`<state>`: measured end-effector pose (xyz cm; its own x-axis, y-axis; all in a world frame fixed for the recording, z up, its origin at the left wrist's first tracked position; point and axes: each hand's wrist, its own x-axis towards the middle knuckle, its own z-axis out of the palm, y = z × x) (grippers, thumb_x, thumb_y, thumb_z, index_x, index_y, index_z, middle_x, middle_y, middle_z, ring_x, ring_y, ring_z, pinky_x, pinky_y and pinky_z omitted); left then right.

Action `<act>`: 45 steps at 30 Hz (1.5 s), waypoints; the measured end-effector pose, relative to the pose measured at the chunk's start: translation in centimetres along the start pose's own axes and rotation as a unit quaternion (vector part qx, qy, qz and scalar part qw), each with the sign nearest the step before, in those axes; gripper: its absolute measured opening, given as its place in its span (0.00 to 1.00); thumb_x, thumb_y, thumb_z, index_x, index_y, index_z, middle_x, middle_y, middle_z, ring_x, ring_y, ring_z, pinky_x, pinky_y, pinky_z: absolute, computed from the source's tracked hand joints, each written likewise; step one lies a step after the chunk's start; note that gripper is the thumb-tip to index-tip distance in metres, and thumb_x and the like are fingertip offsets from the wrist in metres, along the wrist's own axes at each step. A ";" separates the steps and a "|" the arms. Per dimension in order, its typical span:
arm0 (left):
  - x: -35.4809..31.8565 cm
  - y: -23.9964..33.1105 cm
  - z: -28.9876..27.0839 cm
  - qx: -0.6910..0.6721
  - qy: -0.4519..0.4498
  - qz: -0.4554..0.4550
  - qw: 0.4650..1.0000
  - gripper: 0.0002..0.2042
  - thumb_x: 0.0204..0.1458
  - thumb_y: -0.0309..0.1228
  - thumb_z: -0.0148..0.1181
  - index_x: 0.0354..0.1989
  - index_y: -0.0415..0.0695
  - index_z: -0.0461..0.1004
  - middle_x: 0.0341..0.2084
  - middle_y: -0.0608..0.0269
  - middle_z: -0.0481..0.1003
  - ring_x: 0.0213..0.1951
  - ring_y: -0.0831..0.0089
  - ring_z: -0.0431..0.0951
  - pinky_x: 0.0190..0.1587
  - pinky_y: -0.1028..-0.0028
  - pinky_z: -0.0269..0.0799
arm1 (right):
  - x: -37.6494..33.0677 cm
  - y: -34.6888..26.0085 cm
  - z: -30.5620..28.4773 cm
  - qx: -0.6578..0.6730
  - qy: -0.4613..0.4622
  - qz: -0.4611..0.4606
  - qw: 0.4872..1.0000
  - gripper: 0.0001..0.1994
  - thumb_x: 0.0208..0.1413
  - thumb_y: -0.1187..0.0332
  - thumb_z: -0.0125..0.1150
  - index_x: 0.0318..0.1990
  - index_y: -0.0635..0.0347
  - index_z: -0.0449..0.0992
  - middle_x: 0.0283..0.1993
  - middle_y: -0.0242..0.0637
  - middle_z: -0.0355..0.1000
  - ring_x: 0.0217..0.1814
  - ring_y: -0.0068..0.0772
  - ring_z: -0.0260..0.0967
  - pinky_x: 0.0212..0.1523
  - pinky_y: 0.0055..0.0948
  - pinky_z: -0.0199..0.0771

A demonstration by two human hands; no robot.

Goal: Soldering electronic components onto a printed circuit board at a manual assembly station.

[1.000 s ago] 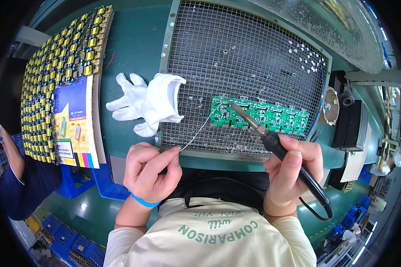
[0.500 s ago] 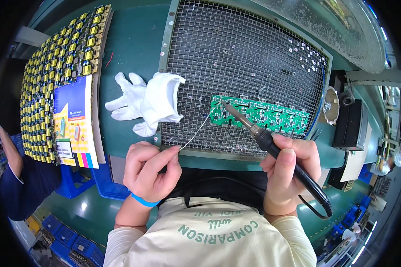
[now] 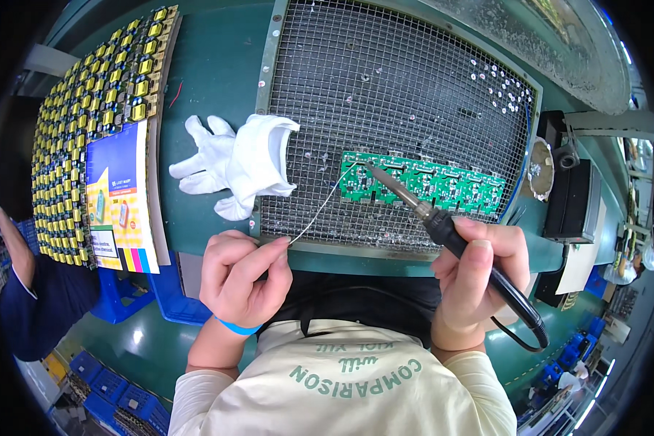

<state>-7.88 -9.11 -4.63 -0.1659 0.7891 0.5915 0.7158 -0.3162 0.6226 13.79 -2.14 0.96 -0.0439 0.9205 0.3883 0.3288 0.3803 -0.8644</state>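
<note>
A strip of green circuit boards (image 3: 423, 183) lies on a wire mesh panel set in the green bench. My left hand (image 3: 245, 280) pinches a thin silvery solder wire (image 3: 317, 212), whose far end reaches the left end of the strip. In my right hand (image 3: 481, 272) is a black-handled soldering iron (image 3: 437, 225), held like a pen. Its tip points at the upper left part of the boards, near the wire's end; whether it touches there is too small to tell. A white glove (image 3: 236, 163) rests left of the boards, partly over the mesh's frame.
Stacked boards with yellow components (image 3: 98, 94) stand at the left, with a printed colour sheet (image 3: 116, 196) against them. Small white bits (image 3: 498, 87) are scattered on the mesh (image 3: 341, 80). A black box (image 3: 572, 202) and a small round dish (image 3: 540, 168) sit at right. Another person's arm (image 3: 14, 243) shows far left.
The iron and my right hand have shifted slightly to the right, its tip a little higher on the boards. My left hand still holds the solder wire.
</note>
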 end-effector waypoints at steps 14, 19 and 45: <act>-0.6 -0.3 0.1 -0.011 0.037 0.000 0.999 0.14 0.37 0.15 0.65 0.35 0.42 0.80 0.27 0.65 0.66 0.24 0.70 0.67 0.27 0.74 0.66 | 0.1 0.1 0.0 0.012 0.021 0.001 1.000 0.13 0.63 0.65 0.50 0.34 0.69 0.69 0.13 0.31 0.64 0.11 0.15 0.55 0.15 0.14 0.53; -0.3 -0.3 0.3 -0.019 0.026 0.006 0.999 0.14 0.37 0.14 0.64 0.35 0.42 0.80 0.27 0.65 0.66 0.24 0.71 0.67 0.27 0.74 0.66 | 0.7 0.0 -0.1 0.015 0.024 0.027 0.999 0.14 0.63 0.63 0.50 0.34 0.69 0.69 0.14 0.31 0.63 0.11 0.14 0.54 0.14 0.14 0.49; 0.7 0.2 0.8 0.012 -0.008 0.014 1.000 0.10 0.39 0.17 0.61 0.32 0.40 0.79 0.26 0.64 0.67 0.24 0.71 0.69 0.28 0.73 0.61 | 0.3 0.2 0.2 -0.006 -0.006 -0.007 1.000 0.12 0.62 0.67 0.50 0.34 0.70 0.69 0.22 0.36 0.67 0.12 0.16 0.58 0.17 0.16 0.57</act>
<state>-7.26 -8.17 -4.50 -0.1347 0.7879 0.6009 0.7358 -0.3266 0.5932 13.62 -1.76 0.82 -0.0609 0.9159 0.3968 0.3399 0.3928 -0.8545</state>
